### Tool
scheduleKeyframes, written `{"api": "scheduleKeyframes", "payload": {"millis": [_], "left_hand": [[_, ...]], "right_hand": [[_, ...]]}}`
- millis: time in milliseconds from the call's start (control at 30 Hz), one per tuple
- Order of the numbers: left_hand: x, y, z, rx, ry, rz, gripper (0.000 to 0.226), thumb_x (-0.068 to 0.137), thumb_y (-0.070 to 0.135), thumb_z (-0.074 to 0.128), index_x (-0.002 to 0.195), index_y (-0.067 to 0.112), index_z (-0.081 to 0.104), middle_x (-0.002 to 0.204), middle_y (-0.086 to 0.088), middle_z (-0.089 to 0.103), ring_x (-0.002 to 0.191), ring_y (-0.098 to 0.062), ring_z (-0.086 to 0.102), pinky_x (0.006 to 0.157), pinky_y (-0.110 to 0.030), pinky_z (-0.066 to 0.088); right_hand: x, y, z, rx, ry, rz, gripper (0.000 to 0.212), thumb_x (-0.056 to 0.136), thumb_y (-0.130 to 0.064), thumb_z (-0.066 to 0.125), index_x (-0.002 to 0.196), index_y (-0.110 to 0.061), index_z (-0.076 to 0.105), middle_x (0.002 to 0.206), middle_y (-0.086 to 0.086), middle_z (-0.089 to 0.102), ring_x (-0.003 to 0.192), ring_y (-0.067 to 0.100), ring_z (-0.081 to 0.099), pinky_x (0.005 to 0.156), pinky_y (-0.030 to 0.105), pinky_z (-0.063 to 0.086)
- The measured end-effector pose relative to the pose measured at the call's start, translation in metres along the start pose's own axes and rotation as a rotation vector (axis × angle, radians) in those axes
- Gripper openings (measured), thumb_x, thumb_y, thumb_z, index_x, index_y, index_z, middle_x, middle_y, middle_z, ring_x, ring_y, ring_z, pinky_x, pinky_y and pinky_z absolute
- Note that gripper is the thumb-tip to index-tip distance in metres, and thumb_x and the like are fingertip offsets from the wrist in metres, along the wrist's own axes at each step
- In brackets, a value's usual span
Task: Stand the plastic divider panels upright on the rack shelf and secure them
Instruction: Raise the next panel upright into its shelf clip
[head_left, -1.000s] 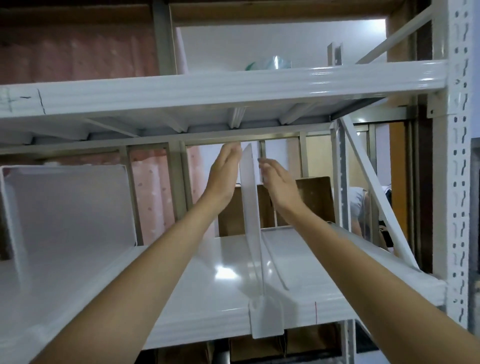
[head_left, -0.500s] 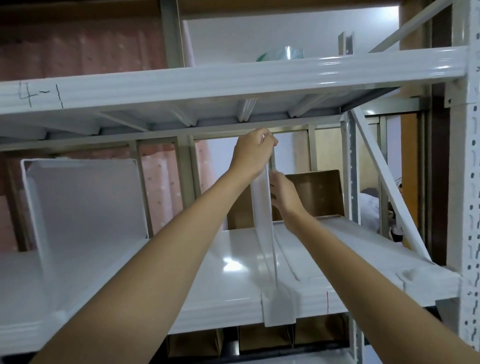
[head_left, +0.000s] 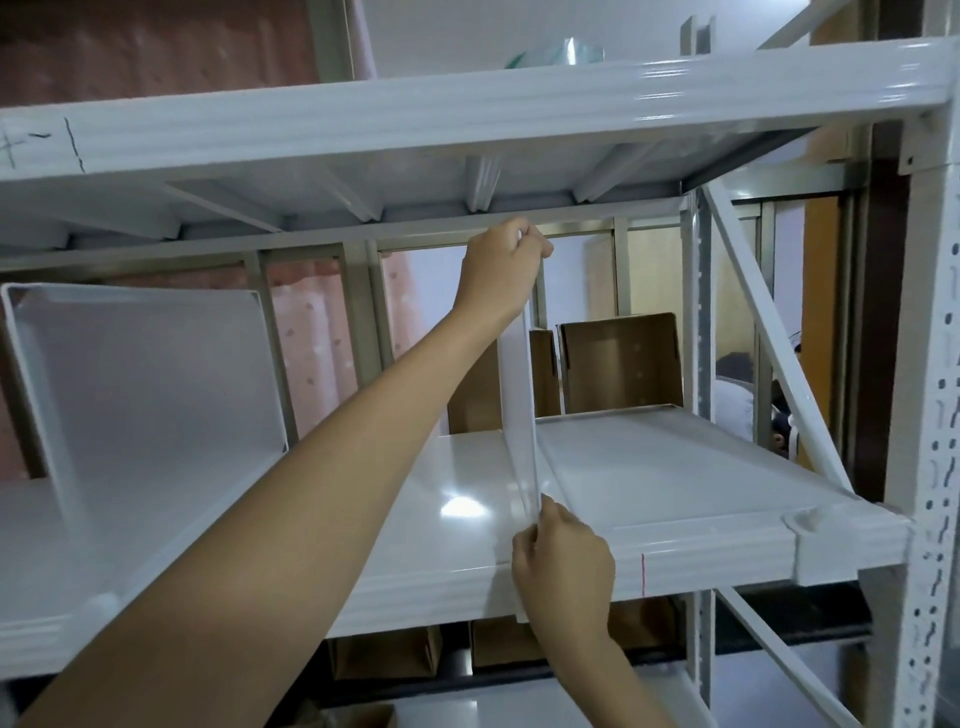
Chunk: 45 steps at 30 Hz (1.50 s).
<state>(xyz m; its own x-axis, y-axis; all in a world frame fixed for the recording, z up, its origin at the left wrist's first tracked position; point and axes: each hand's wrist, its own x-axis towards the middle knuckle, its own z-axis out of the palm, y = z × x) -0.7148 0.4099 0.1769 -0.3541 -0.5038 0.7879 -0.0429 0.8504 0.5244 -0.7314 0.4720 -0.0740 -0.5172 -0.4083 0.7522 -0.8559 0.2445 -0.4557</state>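
Observation:
A translucent white plastic divider panel (head_left: 517, 395) stands upright, edge-on to me, in the middle of the white rack shelf (head_left: 675, 483). My left hand (head_left: 501, 265) grips its top rear corner, just under the upper shelf's back beam. My right hand (head_left: 563, 564) pinches the panel's lower front end at the shelf's front lip. A second divider panel (head_left: 150, 379) stands upright further left on the same shelf.
The upper shelf (head_left: 467, 114) hangs close above my left hand. A perforated white upright (head_left: 935, 415) and a diagonal brace (head_left: 769, 332) bound the right side. Brown cardboard boxes (head_left: 621, 364) stand behind the shelf, and others below it.
My right hand has come from beside the panel's upper rear part down to its lower front end at the shelf lip. My left hand went from flat against the panel to gripping its top.

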Motion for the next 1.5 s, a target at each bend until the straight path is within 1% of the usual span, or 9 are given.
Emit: {"api": "scheduleKeyframes", "payload": {"millis": [100, 167, 233, 467, 667, 800, 1100, 1333, 1500], "left_hand": [[0.000, -0.003, 0.000, -0.006, 0.012, 0.001, 0.025, 0.095, 0.011, 0.040, 0.089, 0.007, 0.064, 0.106, -0.009, 0.069, 0.104, -0.020, 0.060, 0.072, -0.009, 0.034], [-0.001, -0.005, -0.002, -0.004, 0.023, 0.001, 0.025, 0.095, 0.011, 0.041, 0.090, 0.005, 0.065, 0.105, -0.009, 0.069, 0.102, -0.019, 0.059, 0.072, -0.009, 0.034], [-0.002, -0.005, -0.003, 0.001, 0.035, 0.009, 0.027, 0.094, 0.011, 0.041, 0.092, 0.003, 0.066, 0.105, -0.008, 0.069, 0.101, -0.017, 0.058, 0.072, -0.008, 0.034], [-0.002, -0.003, 0.004, -0.002, 0.065, 0.031, 0.027, 0.095, 0.010, 0.040, 0.094, 0.001, 0.065, 0.105, -0.008, 0.069, 0.102, -0.018, 0.060, 0.071, -0.005, 0.034], [-0.003, -0.003, 0.002, 0.014, 0.059, 0.028, 0.025, 0.095, 0.009, 0.039, 0.086, 0.008, 0.062, 0.105, -0.008, 0.069, 0.100, -0.014, 0.058, 0.070, -0.005, 0.033], [-0.003, -0.001, 0.003, -0.007, 0.062, 0.031, 0.026, 0.095, 0.008, 0.039, 0.088, 0.006, 0.063, 0.106, -0.009, 0.069, 0.103, -0.017, 0.058, 0.072, -0.006, 0.035], [-0.002, -0.003, 0.000, 0.009, 0.051, 0.024, 0.026, 0.096, 0.010, 0.039, 0.093, 0.004, 0.064, 0.108, -0.008, 0.068, 0.095, -0.009, 0.051, 0.069, -0.004, 0.031], [0.000, -0.006, 0.005, 0.018, 0.057, 0.023, 0.027, 0.097, 0.011, 0.039, 0.095, 0.004, 0.065, 0.107, -0.007, 0.068, 0.095, -0.010, 0.052, 0.068, -0.005, 0.032], [-0.005, 0.000, 0.002, 0.035, 0.084, -0.002, 0.027, 0.097, 0.007, 0.036, 0.088, 0.010, 0.061, 0.110, -0.007, 0.067, 0.100, -0.010, 0.054, 0.072, -0.003, 0.032]], "right_hand": [[-0.010, -0.002, 0.007, 0.067, 0.051, 0.040, 0.037, 0.059, -0.010, 0.084, 0.093, -0.012, 0.069, 0.060, -0.008, 0.059, 0.043, 0.004, 0.041, 0.039, 0.007, 0.023], [-0.019, 0.000, 0.011, 0.109, 0.056, 0.009, 0.036, 0.069, -0.018, 0.079, 0.101, -0.013, 0.065, 0.072, -0.007, 0.061, 0.056, 0.006, 0.055, 0.048, 0.014, 0.042], [-0.024, 0.003, 0.011, 0.092, 0.065, -0.021, 0.033, 0.074, -0.019, 0.074, 0.104, -0.012, 0.063, 0.077, -0.006, 0.061, 0.062, 0.008, 0.058, 0.054, 0.016, 0.047], [-0.019, 0.000, 0.016, 0.033, 0.137, -0.007, 0.032, 0.061, -0.009, 0.080, 0.091, -0.010, 0.067, 0.065, -0.004, 0.060, 0.052, 0.009, 0.057, 0.046, 0.018, 0.048], [-0.017, 0.001, 0.013, 0.065, 0.137, 0.005, 0.019, 0.072, -0.017, 0.081, 0.082, -0.016, 0.065, 0.058, -0.009, 0.056, 0.046, 0.003, 0.047, 0.044, 0.012, 0.037], [-0.011, -0.007, 0.010, 0.101, 0.172, 0.091, 0.024, 0.064, -0.006, 0.083, 0.074, -0.015, 0.064, 0.049, -0.009, 0.053, 0.038, 0.005, 0.045, 0.036, 0.016, 0.037], [-0.007, -0.016, 0.011, 0.139, 0.260, 0.148, 0.026, 0.059, 0.002, 0.082, 0.073, -0.013, 0.067, 0.053, -0.006, 0.055, 0.037, 0.009, 0.045, 0.033, 0.019, 0.040], [-0.008, -0.015, 0.009, 0.139, 0.235, 0.142, 0.024, 0.062, 0.002, 0.080, 0.074, -0.014, 0.065, 0.055, -0.007, 0.055, 0.037, 0.008, 0.044, 0.033, 0.020, 0.041], [-0.005, -0.017, 0.010, 0.133, 0.209, 0.144, 0.026, 0.058, 0.003, 0.080, 0.071, -0.013, 0.065, 0.056, -0.006, 0.054, 0.041, 0.007, 0.036, 0.036, 0.011, 0.023]]}}
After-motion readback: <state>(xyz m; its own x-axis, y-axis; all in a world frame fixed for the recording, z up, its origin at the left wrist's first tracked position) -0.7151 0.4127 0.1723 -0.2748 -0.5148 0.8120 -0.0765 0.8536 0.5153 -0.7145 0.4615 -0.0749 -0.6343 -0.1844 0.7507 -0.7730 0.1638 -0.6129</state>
